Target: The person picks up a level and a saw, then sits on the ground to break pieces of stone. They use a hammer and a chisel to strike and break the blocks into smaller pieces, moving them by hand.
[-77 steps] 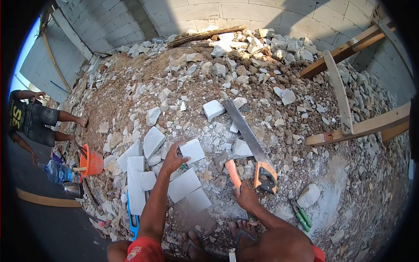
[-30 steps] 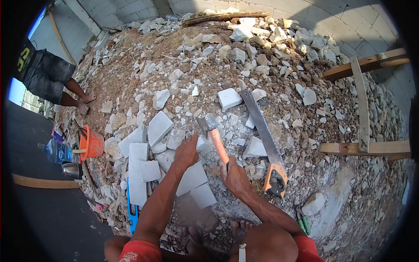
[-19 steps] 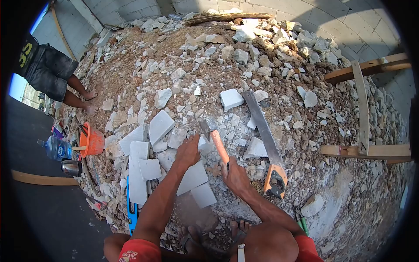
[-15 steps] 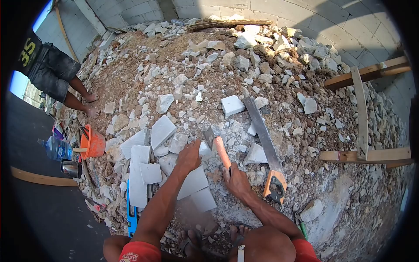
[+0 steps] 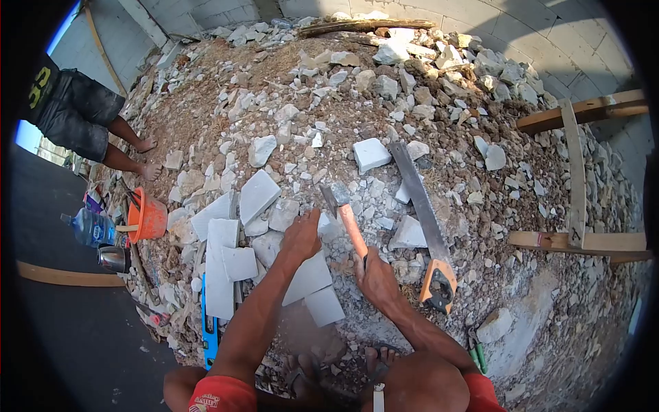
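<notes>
My right hand [image 5: 377,277] grips the orange handle of a hammer [image 5: 349,223], whose dark metal head is raised a little above a small white block piece [image 5: 325,224]. My left hand [image 5: 303,237] holds that piece down on the rubble, fingers curled over its near edge. Flat white block slabs [image 5: 310,280] lie just under my left forearm. A hand saw [image 5: 421,214] with an orange and black handle lies to the right of the hammer. My sandalled feet [image 5: 357,360] show at the bottom.
A rubble mound [image 5: 343,103] fills the middle. An orange bucket [image 5: 147,217], water bottle [image 5: 91,227] and metal cup [image 5: 113,258] stand left; a blue level [image 5: 209,329] lies by the slabs. Another person's legs [image 5: 120,144] are upper left. Wooden beams [image 5: 580,178] lie right, green-handled pliers [image 5: 478,349] lower right.
The hammer came from beside the saw to over the small piece under my left hand, dipped toward it half a second ago, and now stands slightly higher. The person at left shifted.
</notes>
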`<state>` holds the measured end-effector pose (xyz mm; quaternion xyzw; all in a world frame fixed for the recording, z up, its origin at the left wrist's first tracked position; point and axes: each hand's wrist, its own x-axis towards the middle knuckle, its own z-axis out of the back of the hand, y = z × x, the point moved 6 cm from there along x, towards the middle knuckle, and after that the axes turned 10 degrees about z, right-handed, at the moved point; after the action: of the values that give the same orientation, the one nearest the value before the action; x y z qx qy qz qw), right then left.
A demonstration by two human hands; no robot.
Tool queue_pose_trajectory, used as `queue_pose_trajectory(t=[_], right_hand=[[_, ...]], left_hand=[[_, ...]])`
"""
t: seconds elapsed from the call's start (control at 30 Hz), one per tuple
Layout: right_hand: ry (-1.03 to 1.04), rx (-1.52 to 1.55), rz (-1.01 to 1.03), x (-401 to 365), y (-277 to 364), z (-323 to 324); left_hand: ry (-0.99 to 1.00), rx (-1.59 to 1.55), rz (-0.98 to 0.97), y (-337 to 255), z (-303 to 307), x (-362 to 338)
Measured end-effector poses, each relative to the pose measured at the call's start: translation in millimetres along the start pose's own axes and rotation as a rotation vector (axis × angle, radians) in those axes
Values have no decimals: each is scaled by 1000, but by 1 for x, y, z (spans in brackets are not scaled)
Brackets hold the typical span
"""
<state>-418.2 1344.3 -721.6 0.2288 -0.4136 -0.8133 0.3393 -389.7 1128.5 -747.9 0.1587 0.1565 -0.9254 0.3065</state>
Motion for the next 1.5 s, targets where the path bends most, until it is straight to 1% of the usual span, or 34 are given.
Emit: queue_pose_trajectory(t=[0.03, 0.1, 0.13, 0.2, 0.23, 0.33, 0.37, 0.43, 0.5, 0.53, 0.6, 0.73, 0.8, 0.87, 0.97, 1.03, 1.13, 1.17, 1.27, 1.33, 1.4, 1.43, 1.5], right_hand=[[1, -5, 8, 0, -3, -5], [42, 20, -66, 3, -9, -12], [37, 17, -54, 5, -14, -11], [59, 86, -146, 0, -9, -1], [13, 86, -87, -2, -10, -2], [-29, 47, -68, -3, -3, 2], [10, 38, -71, -1, -12, -9], [13, 30, -65, 0, -21, -16], [25, 57, -92, 6, -16, -7], [36, 70, -111, 1, -15, -8], [-19, 56, -77, 3, -11, 0], [11, 39, -40, 4, -22, -17], [10, 27, -33, 15, -17, -6], [23, 47, -76, 8, -17, -5], [18, 28, -69, 6, -18, -8], [1, 16, -41, 8, -18, -7], [23, 57, -72, 16, -30, -15], [22, 63, -69, 13, -26, -12], [31, 76, -87, 4, -16, -10], [24, 5, -48, 7, -12, -8], [25, 28, -29, 9, -18, -10], [41, 31, -58, 10, -24, -12], [42, 49, -84, 10, -21, -5]], left_hand=[[-7, -4, 2, -1, 2, -2], [13, 26, 33, -3, 4, -2], [-1, 25, 33, -5, 6, 1], [-26, 27, 25, -1, 1, -1], [-3, 32, 26, 3, -7, -4], [-3, -1, 11, -1, -1, -2], [-13, 3, 4, -2, 0, -3], [-41, 12, -12, -6, 6, -2], [26, 13, 63, -3, 3, -1], [50, 21, 69, 2, -4, -5], [23, -2, 38, 1, -3, 0], [12, -26, 36, -3, 3, -4], [-9, -11, 33, -9, 11, -3], [20, 12, 53, -3, 5, -8], [29, -14, 31, -1, -2, -5], [-11, 2, 22, -3, 3, -4], [-27, 21, 32, -1, 0, 0], [-70, 19, 18, 1, -4, -1], [-54, 17, 3, 3, -7, 0], [-49, 14, 6, -1, -2, -2], [-49, 14, 14, -3, 2, -3], [-59, 15, 9, -4, 5, 1], [3, 41, 58, -2, 0, 0]])
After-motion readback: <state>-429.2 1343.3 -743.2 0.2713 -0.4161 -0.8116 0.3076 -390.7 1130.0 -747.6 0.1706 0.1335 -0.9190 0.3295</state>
